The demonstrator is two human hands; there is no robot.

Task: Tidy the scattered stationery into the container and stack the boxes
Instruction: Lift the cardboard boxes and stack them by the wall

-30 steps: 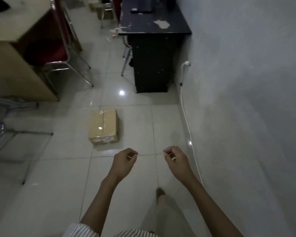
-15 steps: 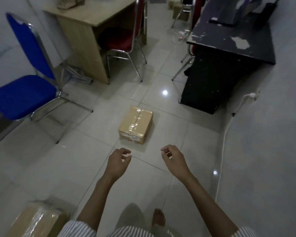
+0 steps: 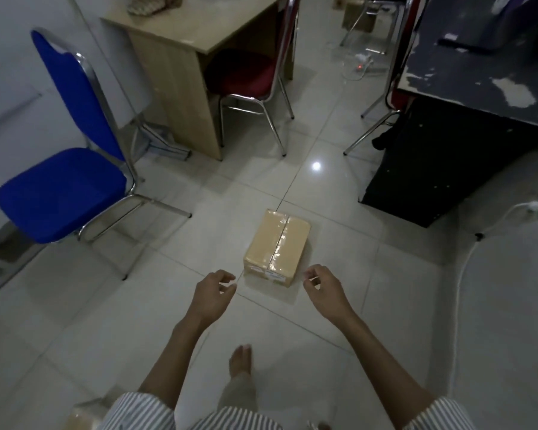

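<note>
One wooden desk, one black desk, one blue chair, one red-seated chair — one taped box mid-floor.

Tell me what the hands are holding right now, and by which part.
Nothing: the left hand and right hand hover loosely curled, empty, near the cardboard box.

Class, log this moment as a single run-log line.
phase: reaching for box | left hand: curled, off box | right hand: curled, off box | box: taped, on floor
</note>
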